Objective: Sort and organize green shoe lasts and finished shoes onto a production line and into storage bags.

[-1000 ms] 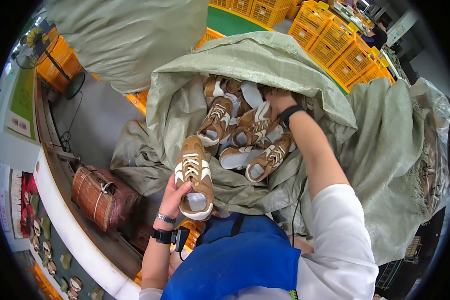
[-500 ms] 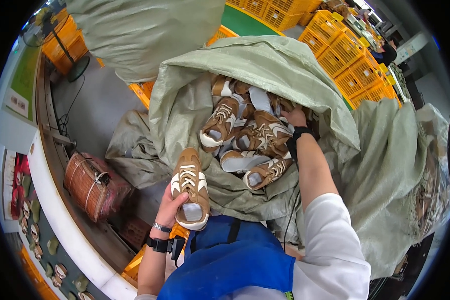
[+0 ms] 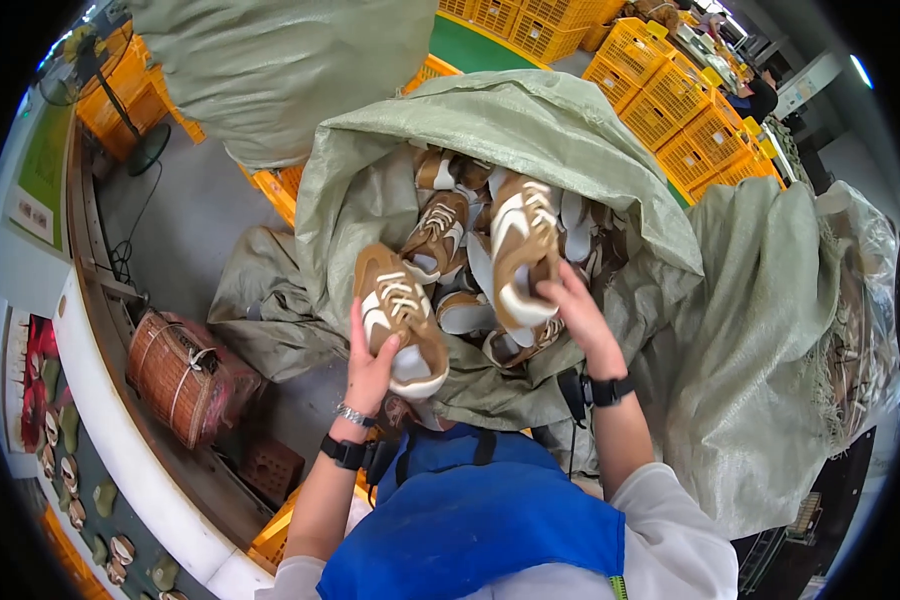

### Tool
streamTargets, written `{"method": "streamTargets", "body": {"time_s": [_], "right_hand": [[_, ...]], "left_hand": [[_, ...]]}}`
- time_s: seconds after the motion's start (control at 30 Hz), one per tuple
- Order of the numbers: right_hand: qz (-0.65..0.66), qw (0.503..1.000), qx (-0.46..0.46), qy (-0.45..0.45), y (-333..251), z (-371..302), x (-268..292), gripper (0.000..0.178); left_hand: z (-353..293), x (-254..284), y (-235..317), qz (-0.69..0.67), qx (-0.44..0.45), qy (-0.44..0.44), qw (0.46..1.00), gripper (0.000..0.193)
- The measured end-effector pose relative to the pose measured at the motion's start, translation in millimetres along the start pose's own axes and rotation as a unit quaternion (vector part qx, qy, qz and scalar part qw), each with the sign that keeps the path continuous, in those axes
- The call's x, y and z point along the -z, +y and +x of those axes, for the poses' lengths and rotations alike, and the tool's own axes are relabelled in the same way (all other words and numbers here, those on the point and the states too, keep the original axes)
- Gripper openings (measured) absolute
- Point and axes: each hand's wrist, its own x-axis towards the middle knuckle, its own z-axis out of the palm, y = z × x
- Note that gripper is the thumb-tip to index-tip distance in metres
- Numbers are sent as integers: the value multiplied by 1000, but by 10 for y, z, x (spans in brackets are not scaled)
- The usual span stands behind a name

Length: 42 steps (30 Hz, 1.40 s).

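A brown sneaker with white stripes and laces (image 3: 395, 305) is gripped in my left hand (image 3: 370, 362), in front of the sack's near edge. My right hand (image 3: 576, 310) has its fingers closed on the heel of a second brown sneaker (image 3: 522, 245), raised over the pile with its toe pointing away. Below and around it, several more brown-and-white sneakers (image 3: 436, 232) lie jumbled inside the wide-mouthed pale green woven sack (image 3: 370, 150). The raised shoe hides part of the pile.
A full green sack (image 3: 290, 80) stands behind, and another (image 3: 760, 340) at the right. Orange crates (image 3: 685, 110) are stacked at the back right. On the left are a tied wicker basket (image 3: 175, 375), a fan (image 3: 148, 145) and a white-edged conveyor (image 3: 120, 400) carrying shoe parts.
My right hand has come up out of the sack toward me, bringing a sneaker with it. My left hand has raised its sneaker slightly away from me and tilted it.
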Motion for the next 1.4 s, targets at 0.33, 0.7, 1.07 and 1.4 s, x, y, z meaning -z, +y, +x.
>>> {"method": "streamTargets", "body": {"time_s": [0.33,0.7,1.07,1.4], "right_hand": [[-252,918,133,-276,217,-373,-815,47],[-406,869,117,259,1294,2870,2189,42],[-547,784,127,263,619,2389,1684,51],[-839,521,153,44,640,2173,1277,49]], "left_hand": [[34,-100,13,-144,179,-23,973,32],[-486,531,111,-157,195,85,964,36],[-591,602,147,-145,196,90,966,40],[-715,596,125,-118,203,79,969,44]]}}
